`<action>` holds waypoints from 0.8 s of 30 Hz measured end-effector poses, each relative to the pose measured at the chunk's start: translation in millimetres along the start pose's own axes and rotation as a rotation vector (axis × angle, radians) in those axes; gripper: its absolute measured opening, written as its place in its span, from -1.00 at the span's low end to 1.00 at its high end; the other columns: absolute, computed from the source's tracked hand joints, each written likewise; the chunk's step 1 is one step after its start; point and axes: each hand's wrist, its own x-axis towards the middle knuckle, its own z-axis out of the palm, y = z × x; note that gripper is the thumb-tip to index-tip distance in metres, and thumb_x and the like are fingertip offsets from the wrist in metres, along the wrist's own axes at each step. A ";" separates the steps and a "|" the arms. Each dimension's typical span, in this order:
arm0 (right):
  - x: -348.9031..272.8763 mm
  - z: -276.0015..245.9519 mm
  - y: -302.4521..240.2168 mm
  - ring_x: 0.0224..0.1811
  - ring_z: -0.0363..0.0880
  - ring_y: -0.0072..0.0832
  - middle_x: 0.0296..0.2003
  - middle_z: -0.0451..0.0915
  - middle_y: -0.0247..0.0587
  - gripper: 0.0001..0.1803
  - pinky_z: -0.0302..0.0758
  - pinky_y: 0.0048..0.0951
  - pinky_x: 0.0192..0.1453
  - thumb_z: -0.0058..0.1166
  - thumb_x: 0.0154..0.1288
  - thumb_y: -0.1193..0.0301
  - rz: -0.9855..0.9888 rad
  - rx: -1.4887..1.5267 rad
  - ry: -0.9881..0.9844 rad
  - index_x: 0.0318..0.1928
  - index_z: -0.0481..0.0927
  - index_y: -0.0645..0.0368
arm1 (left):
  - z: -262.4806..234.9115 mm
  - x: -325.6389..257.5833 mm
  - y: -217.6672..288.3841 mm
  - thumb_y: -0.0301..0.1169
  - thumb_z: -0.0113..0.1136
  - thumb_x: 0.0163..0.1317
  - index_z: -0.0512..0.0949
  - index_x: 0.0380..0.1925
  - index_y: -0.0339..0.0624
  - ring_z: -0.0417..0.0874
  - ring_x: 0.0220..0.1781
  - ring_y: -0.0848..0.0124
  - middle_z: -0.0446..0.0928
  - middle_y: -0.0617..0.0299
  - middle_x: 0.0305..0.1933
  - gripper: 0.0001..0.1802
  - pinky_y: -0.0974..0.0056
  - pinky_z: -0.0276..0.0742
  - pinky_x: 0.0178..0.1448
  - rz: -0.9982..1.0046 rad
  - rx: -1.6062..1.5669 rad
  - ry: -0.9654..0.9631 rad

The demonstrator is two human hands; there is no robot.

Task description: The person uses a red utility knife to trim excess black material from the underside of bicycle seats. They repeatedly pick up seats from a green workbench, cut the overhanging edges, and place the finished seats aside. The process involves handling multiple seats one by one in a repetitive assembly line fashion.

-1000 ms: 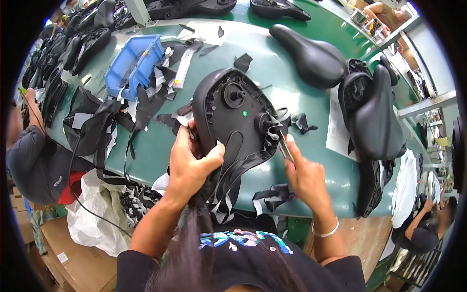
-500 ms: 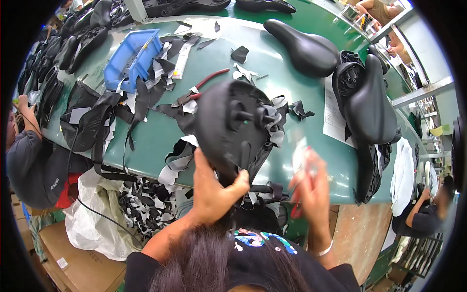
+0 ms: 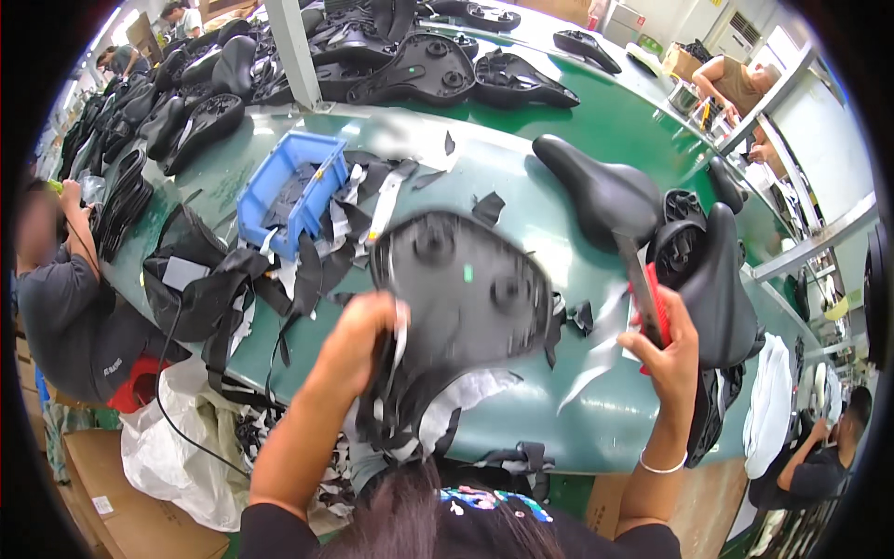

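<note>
A black bicycle saddle is held over the green table with its underside showing, blurred by motion. My left hand is closed around its left edge, near the narrow end, where black and pale cover material hangs loose. To the right of the saddle, my right hand is closed on a red-handled tool with a long flat grey metal part pointing up and away; its exact kind is unclear. A blurred pale strip hangs beside the right hand, and whether it is held cannot be made out.
A blue bin stands back left among black and white scraps. Finished-looking saddles lie at the right, with more saddles along the back. A co-worker sits at the left; a metal post rises behind the bin.
The saddle has swung so its wide end points away to the right. My left hand has moved left, and my right hand has moved up and right with the red-handled tool. The view has tilted up.
</note>
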 end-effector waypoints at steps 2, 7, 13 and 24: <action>9.2 5.4 5.1 -0.39 0.38 -0.75 -0.38 0.48 -0.44 -0.61 0.33 -0.68 -0.31 0.31 0.06 0.49 0.193 0.092 0.113 -0.08 0.52 0.25 | 29.7 57.2 44.3 -0.27 0.03 0.25 0.51 -0.21 -0.20 0.56 -0.20 0.48 0.56 0.26 -0.22 -0.76 0.33 0.48 -0.03 0.143 -0.179 -0.020; 66.5 32.7 19.5 -0.46 0.34 -0.79 -0.47 0.44 -0.49 -0.76 0.29 -0.71 -0.37 0.22 0.15 0.45 0.130 0.142 0.202 -0.17 0.53 0.22 | 72.7 135.3 60.9 -0.08 -0.09 0.38 0.50 -0.11 -0.29 0.58 -0.02 0.31 0.57 0.09 -0.09 -0.54 0.20 0.49 0.07 0.139 0.199 -0.492; 238.0 78.4 57.9 -0.50 0.44 -0.66 -0.43 0.46 -0.39 -0.64 0.37 -0.61 -0.46 0.20 0.10 0.39 0.059 0.455 0.200 -0.08 0.52 0.25 | 79.8 86.7 11.2 -0.14 0.18 0.26 0.62 -0.22 -0.32 0.63 -0.34 0.34 0.63 0.06 -0.17 -0.60 0.31 0.54 -0.24 -0.238 0.682 -1.292; 403.8 194.9 137.7 -0.47 0.53 -0.47 -0.39 0.47 -0.27 -0.51 0.58 -0.41 -0.53 0.27 -0.01 0.37 0.277 0.480 0.161 -0.02 0.48 0.22 | 70.6 114.2 -49.5 -0.27 0.27 0.20 0.58 -0.36 -0.25 0.58 -0.48 0.38 0.52 0.18 -0.39 -0.76 0.32 0.50 -0.41 0.370 0.640 -0.711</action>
